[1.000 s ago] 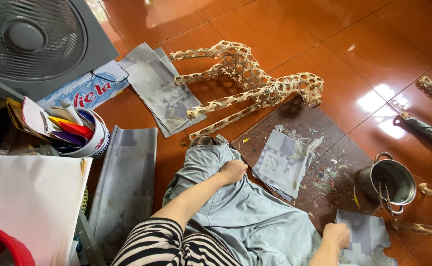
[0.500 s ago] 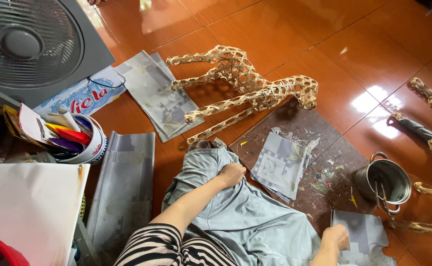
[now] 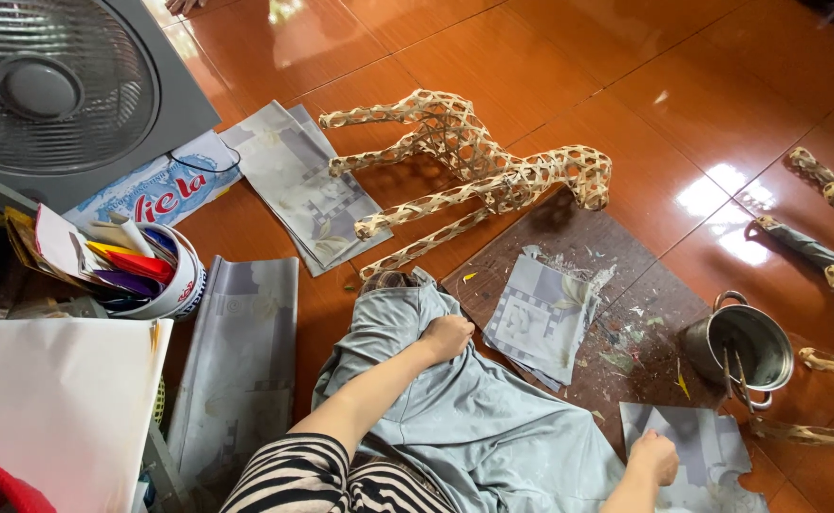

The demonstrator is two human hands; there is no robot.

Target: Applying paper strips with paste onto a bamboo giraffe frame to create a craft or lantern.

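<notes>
Open floor (image 3: 550, 66) beyond woven animal frame (image 3: 474, 171), metal pot (image 3: 740, 347) blocking right

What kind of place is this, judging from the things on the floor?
Probably a home craft workspace on a tiled floor: a woven bamboo animal frame, cut paper sheets, and a small metal pot beside a stained work board.

1 woven animal frame (image 3: 474, 176) | 1 metal pot (image 3: 740, 350) | 1 fan (image 3: 51, 90) | 1 cup w/ colored papers (image 3: 165, 275)
</notes>
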